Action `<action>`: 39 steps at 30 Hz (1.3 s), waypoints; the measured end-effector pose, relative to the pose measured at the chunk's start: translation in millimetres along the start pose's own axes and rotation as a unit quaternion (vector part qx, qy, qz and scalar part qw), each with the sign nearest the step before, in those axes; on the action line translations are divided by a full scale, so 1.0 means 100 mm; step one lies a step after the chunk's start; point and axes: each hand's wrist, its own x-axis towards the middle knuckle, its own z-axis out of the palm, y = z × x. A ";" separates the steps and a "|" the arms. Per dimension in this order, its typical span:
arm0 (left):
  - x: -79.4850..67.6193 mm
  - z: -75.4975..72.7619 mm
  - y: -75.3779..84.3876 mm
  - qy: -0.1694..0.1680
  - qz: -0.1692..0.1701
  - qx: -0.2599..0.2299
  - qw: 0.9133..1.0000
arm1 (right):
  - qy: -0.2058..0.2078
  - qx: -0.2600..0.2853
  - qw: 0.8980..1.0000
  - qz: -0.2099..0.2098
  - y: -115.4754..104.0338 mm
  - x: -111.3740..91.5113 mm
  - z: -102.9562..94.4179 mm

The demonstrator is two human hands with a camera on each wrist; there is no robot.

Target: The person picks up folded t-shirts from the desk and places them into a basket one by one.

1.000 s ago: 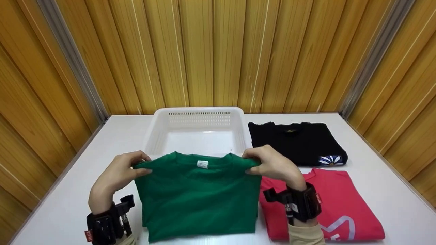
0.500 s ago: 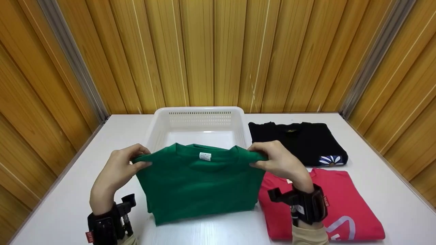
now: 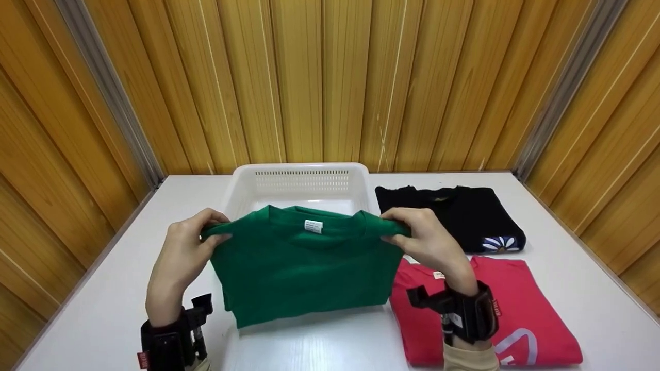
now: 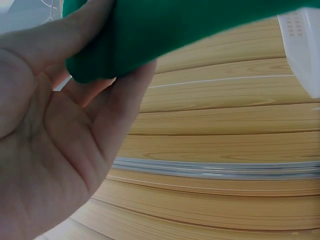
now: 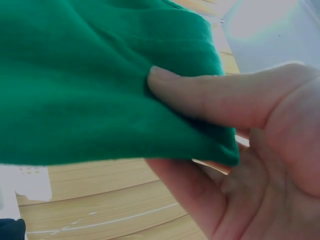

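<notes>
A folded green T-shirt (image 3: 309,273) with a white neck label hangs in front of me, held up by its two shoulder corners. My left hand (image 3: 185,252) pinches the left corner between thumb and fingers. At the opposite corner my right hand (image 3: 430,245) grips the cloth the same way. In the right wrist view the thumb (image 5: 200,97) presses on the front of the green fabric (image 5: 75,100), with fingers behind it. The left wrist view has the cloth (image 4: 150,35) tucked between thumb and fingers. The shirt overlaps the near part of a white basket (image 3: 304,167) in the head view.
To the right lies a folded black shirt (image 3: 443,219) with a flower patch. Nearer me is a folded red shirt (image 3: 526,293) with a pale print, partly behind my right wrist. They rest on a white table (image 3: 103,309). Wood-patterned walls (image 3: 330,82) enclose the back and sides.
Both hands have lifted the green T-shirt and moved it forward toward the basket. Its lower edge has risen, and more of the table in front shows.
</notes>
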 end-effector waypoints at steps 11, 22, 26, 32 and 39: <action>0.11 -0.04 0.11 0.037 0.000 0.001 0.999 | 0.014 -0.018 1.000 -0.016 -0.04 0.15 -0.12; 0.30 -0.14 0.15 0.059 0.008 0.009 0.998 | 0.036 -0.043 0.997 -0.051 -0.10 0.40 -0.26; 0.36 -0.15 0.15 0.075 0.012 0.014 0.997 | 0.042 -0.056 0.996 -0.057 -0.11 0.47 -0.28; 0.46 -0.15 0.16 0.089 0.000 0.015 0.996 | 0.050 -0.073 0.994 -0.062 -0.13 0.57 -0.31; 0.61 -0.17 0.16 0.111 0.008 0.009 0.994 | 0.064 -0.074 0.992 -0.074 -0.15 0.71 -0.35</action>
